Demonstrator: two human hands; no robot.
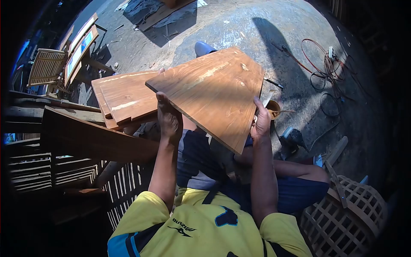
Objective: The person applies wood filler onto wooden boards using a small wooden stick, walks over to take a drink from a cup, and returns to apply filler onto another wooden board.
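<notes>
A flat wooden panel (pixel 209 92), with pale patches on its brown face, is held tilted above my lap. My left hand (pixel 170 120) grips its left edge, thumb on the near side and the other fingers mostly hidden behind the wood. On the opposite edge, my right hand (pixel 261 122) is closed round the panel near its lower right side. Just left of my left hand lie more wooden panels (pixel 132 96), stacked and partly overlapped by the held one. Beyond my right hand are a small brown container (pixel 273 106) with a stick in it and a dark pen-like tool (pixel 274 83).
A dark curved board (pixel 94 137) leans over slatted wood at left. On the floor at right are a power tool (pixel 293 139) and tangled cables (pixel 329 76). A woven basket (pixel 342 214) stands lower right; wooden furniture (pixel 48 66) is at far left.
</notes>
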